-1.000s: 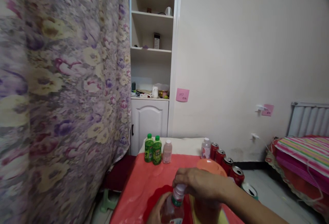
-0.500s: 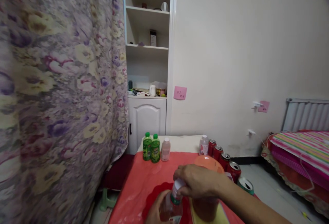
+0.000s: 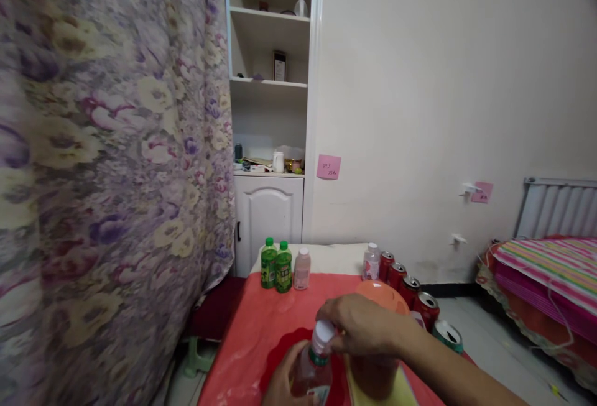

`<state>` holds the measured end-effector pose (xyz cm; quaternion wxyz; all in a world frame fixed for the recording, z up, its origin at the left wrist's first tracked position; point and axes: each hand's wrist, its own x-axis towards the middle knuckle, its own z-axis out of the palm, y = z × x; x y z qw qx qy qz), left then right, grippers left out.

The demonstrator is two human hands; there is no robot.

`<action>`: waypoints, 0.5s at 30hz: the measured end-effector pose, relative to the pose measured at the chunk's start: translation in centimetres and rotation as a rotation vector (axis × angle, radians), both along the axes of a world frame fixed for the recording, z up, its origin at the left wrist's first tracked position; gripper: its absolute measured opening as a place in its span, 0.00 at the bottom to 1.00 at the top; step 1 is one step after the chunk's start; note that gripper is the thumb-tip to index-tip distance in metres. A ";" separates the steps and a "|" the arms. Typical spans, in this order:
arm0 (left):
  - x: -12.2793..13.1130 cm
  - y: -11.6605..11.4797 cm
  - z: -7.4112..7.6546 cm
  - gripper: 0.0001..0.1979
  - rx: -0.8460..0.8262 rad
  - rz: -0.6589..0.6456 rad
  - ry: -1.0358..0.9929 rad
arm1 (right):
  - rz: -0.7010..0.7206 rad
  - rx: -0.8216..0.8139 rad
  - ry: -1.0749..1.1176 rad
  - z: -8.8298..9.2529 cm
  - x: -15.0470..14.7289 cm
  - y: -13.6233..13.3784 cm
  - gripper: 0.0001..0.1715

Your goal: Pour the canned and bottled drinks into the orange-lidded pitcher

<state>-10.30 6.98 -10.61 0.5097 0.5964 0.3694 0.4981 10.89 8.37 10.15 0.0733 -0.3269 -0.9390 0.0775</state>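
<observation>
My left hand (image 3: 285, 378) is wrapped round a clear bottle (image 3: 311, 373) with a white cap (image 3: 323, 334) and a green ring at its neck. The bottle stands upright near the front of the red-covered table (image 3: 261, 325). At the cap is my right hand (image 3: 357, 325), its fingers curled against the cap's right side and back. An orange container (image 3: 380, 297) is partly hidden behind my right hand and forearm, with something yellow (image 3: 401, 392) below it.
Two green bottles (image 3: 283, 267) and a pale pink bottle (image 3: 302, 269) stand at the table's back left. Along the right edge are another bottle (image 3: 371, 262), several red cans (image 3: 410, 291) and a green-and-silver can (image 3: 448, 336). A floral curtain (image 3: 116, 176) hangs at left.
The fingers of my right hand have shifted slightly up and right, so more of the white cap shows. My left hand still holds the bottle.
</observation>
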 end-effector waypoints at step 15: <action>0.1 -0.3 0.7 0.49 0.017 0.021 0.022 | -0.094 -0.015 0.066 -1.0 -0.3 0.3 0.19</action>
